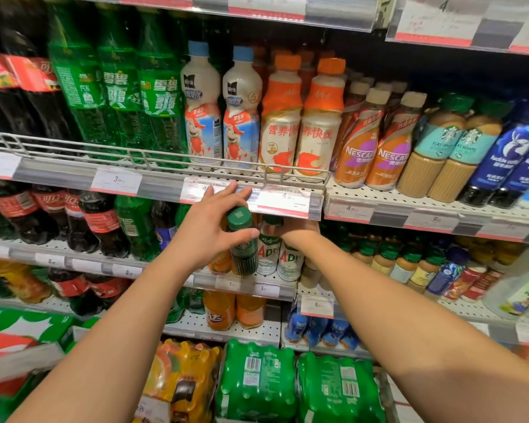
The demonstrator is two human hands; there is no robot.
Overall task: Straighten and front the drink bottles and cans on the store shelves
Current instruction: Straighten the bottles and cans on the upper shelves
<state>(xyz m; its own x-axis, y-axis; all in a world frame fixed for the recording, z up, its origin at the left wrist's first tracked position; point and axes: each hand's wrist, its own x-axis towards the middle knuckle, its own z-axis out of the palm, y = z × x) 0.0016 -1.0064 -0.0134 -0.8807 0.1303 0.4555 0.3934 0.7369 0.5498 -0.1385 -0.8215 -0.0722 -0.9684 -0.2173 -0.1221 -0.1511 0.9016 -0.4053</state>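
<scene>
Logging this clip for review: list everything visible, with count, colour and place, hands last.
Sprite bottles: three fronted, green, upper shelf left.
Cola bottles: dark with red labels, upper shelf far left.
Milk drink bottles: two fronted, white with blue caps, upper shelf centre.
Orange-capped bottles: two fronted, right of those.
Nescafe bottles: two fronted, orange, upper shelf right.
Starbucks bottles: two fronted, tan with teal labels, further right.
AD bottles: two, white, middle shelf.
Green-capped bottle: one, dark, gripped by left hand.
Left hand: holds that bottle.
Right hand: reaches under the shelf edge; grip hidden.
</scene>
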